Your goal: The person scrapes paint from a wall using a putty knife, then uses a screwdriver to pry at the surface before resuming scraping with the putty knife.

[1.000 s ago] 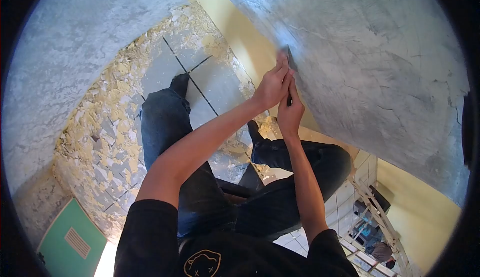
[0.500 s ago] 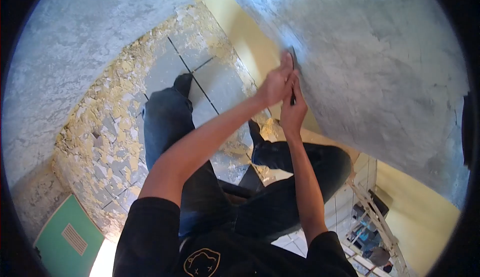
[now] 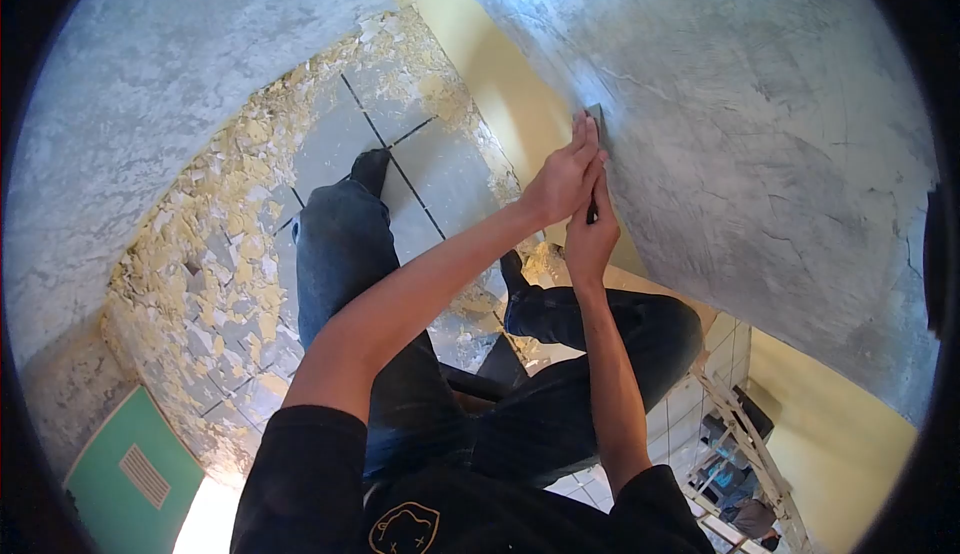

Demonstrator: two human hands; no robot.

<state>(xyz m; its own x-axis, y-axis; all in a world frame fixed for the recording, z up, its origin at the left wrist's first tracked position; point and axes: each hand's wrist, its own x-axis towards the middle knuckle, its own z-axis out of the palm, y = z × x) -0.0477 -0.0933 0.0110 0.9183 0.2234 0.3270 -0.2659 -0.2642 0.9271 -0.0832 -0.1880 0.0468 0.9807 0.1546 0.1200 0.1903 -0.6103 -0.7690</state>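
A scraper (image 3: 597, 113) with a flat metal blade and a dark handle rests against the grey wall (image 3: 740, 174), where the bare surface borders a yellow painted strip (image 3: 490, 54). My right hand (image 3: 592, 241) is closed around the handle, which is mostly hidden. Over the upper part of the tool lies my left hand (image 3: 563, 182), its fingers pressed together along the blade. The two hands touch each other. Whether the blade's edge is under any paint cannot be made out.
Yellow and white paint flakes (image 3: 215, 274) cover much of the grey tiled floor (image 3: 420, 169). Another grey wall (image 3: 190, 74) rises on the left. A green panel (image 3: 130, 464) stands at lower left. A wooden ladder-like frame (image 3: 742, 419) is at lower right, beside blurred items.
Both hands and the scraper have shifted slightly right and down along the wall. The blade now shows more of its flat face.
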